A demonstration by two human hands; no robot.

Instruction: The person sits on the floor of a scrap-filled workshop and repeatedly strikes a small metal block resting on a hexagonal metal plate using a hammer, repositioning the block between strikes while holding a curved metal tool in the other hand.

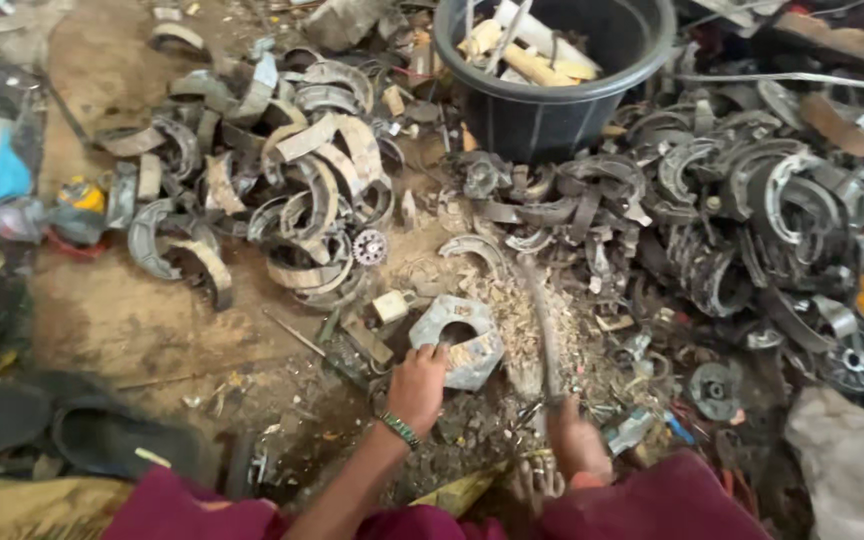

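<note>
Left hand (418, 385) presses fingers on a grey metal block (458, 340); right hand (574, 440) grips a blurred blade (544, 330) just right of it.

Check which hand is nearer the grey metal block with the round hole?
Left. The left hand rests against the grey metal block at its near edge; the right hand sits apart to its right, gripping a blurred tool.

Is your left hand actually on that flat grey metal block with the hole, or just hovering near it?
Touching. The head view shows the left hand with its fingertips pressed onto the near edge of the grey metal block, no gap between them.
</note>
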